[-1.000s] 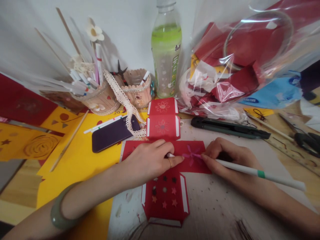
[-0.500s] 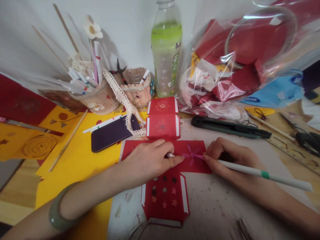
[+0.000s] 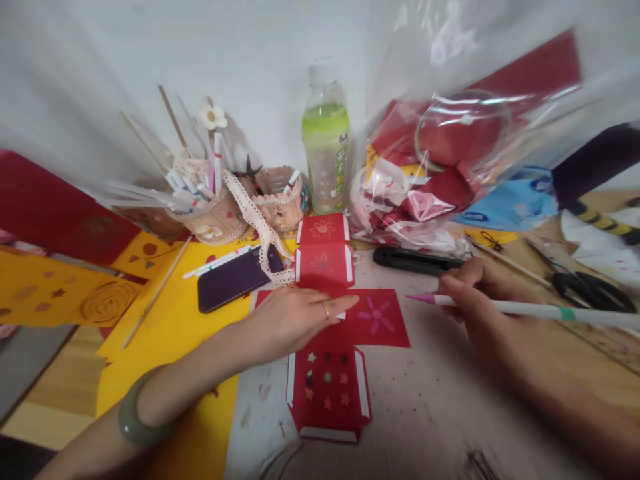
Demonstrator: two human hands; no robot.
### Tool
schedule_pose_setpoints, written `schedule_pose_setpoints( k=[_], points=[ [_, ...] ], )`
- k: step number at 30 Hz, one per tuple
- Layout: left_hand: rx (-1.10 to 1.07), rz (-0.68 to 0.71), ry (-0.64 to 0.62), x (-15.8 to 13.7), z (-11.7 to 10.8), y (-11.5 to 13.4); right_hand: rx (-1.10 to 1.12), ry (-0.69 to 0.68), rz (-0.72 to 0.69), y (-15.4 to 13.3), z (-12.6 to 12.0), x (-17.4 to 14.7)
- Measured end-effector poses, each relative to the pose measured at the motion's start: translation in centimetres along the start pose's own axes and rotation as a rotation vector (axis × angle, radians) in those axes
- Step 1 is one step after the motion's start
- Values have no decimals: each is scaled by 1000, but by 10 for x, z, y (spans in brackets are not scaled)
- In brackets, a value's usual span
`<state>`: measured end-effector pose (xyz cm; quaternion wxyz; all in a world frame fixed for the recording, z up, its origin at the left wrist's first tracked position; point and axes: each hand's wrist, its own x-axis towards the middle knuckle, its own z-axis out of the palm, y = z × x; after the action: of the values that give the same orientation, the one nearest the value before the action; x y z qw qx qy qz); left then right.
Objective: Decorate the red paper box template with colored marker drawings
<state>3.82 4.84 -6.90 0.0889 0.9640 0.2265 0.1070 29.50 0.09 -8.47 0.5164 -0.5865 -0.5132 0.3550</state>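
My left hand (image 3: 295, 317) lies across the red paper cutout (image 3: 325, 423), index finger stretched out. Under its fingers peeks a small white end that looks like a marker cap (image 3: 341, 316), mostly hidden. In my right hand (image 3: 487, 307), closed around it, is a white marker (image 3: 530, 309) with a green band. Its purple tip points left, off the paper and to the right of the cutout. On the cutout's right flap a purple flower (image 3: 377, 315) is drawn. The lower panel carries several star and dot shapes; outlined flowers mark the upper panels.
A dark phone (image 3: 233, 283) and lace ribbon (image 3: 253, 217) lie at left on yellow paper (image 3: 170, 360). Behind stand marker cups (image 3: 213, 217), a green bottle (image 3: 325, 147) and a plastic bag of scraps (image 3: 415, 173). A utility knife (image 3: 415, 260) and scissors (image 3: 590, 287) lie right.
My right hand has lifted the marker off the flower and moved right and up. My left hand's index finger has straightened out. The camera view has tilted up slightly.
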Motion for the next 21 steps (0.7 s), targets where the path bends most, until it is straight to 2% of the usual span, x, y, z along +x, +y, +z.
schedule_pose_setpoints(
  k=[3,6,11,13,15,17,19,21],
  points=[
    [-88,-33,135,-4,-15,2,16,48,-12,-6,-8,6],
    [-122,-25,237,-15,-32,9,80,77,-60,-28,-17,11],
    [-149,-131,248,-51,-50,45,207,-12,-138,-68,-32,-8],
    [-251,-215,273,-68,-44,65,218,-32,-147,-70,-34,-30],
    [-405,-355,283,-83,-29,85,186,-59,-75,-65,-32,-57],
    [-592,-546,301,-95,-8,105,99,-155,-22,-56,-25,-88],
    [-772,-673,290,-101,13,121,71,-287,-34,-49,-15,-115],
    [-846,-693,323,-101,27,133,159,-195,-34,-46,-4,-137]
  ],
)
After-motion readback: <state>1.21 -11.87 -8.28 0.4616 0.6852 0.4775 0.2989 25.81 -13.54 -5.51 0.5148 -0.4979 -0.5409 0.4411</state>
